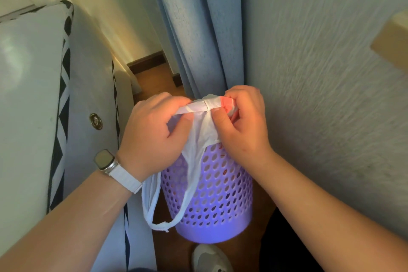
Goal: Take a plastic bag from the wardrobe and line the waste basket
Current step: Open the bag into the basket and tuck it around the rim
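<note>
A purple perforated waste basket [217,196] stands on the wooden floor between a mattress and the wall. Right above its rim I hold a folded white plastic bag [199,130] with red print. My left hand [154,132], with a white watch on the wrist, pinches the bag's left part. My right hand [242,123] grips the still-folded red-printed end. The bag's handle loops hang down over the basket's left side, almost to the floor.
A grey mattress [33,95] with black-and-white trim fills the left. A blue curtain [198,28] hangs behind the basket and a textured wall [320,84] closes the right. A grey shoe [209,258] rests on the floor just in front of the basket.
</note>
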### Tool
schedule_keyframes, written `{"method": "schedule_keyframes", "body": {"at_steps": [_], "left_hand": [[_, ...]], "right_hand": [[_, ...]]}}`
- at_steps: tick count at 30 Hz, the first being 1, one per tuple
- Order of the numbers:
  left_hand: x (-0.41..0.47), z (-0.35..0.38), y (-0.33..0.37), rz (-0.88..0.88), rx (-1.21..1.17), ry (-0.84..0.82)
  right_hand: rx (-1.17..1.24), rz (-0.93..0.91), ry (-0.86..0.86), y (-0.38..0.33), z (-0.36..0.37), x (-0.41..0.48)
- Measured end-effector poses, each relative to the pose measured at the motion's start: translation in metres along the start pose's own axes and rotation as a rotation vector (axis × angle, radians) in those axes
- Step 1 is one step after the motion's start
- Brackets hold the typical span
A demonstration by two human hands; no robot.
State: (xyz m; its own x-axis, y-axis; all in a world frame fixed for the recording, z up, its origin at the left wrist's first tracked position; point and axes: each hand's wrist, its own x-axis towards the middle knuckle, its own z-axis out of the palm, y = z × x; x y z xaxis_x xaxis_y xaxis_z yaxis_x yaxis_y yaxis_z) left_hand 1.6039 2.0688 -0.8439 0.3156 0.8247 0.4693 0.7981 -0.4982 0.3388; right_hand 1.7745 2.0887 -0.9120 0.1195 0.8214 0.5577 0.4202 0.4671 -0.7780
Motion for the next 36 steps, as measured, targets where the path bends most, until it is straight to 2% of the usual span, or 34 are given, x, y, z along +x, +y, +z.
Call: {"method": "schedule_keyframes", "body": {"at_steps": [6, 11, 14, 20, 26, 30, 36], "left_hand": [[-0.002, 0.002, 0.022, 0.002, 0.163, -0.020], [-0.001, 0.003, 0.006, 0.016, 0.247, -0.094], [-0.001, 0.004, -0.005, -0.016, 0.221, -0.123], [0.000, 0.006, -0.009, -0.022, 0.113, -0.052], [0.000, 0.002, -0.001, -0.019, -0.050, -0.032], [-0.002, 0.001, 0.012, -0.014, 0.127, -0.015], [0.000, 0.003, 0.005, 0.023, 0.133, -0.087]], "right_hand": [[-0.031, -0.071, 0.003, -0.008, 0.009, -0.003], [-0.018, -0.044, -0.070, -0.009, 0.010, -0.006], [0.000, -0.085, -0.119, -0.003, 0.004, -0.005], [0.007, -0.085, -0.120, 0.012, -0.005, 0.003], [-0.036, -0.041, -0.012, 0.003, -0.002, 0.001], [-0.072, -0.033, -0.003, -0.007, 0.003, -0.001], [-0.066, -0.044, -0.070, -0.015, 0.008, -0.004]]}}
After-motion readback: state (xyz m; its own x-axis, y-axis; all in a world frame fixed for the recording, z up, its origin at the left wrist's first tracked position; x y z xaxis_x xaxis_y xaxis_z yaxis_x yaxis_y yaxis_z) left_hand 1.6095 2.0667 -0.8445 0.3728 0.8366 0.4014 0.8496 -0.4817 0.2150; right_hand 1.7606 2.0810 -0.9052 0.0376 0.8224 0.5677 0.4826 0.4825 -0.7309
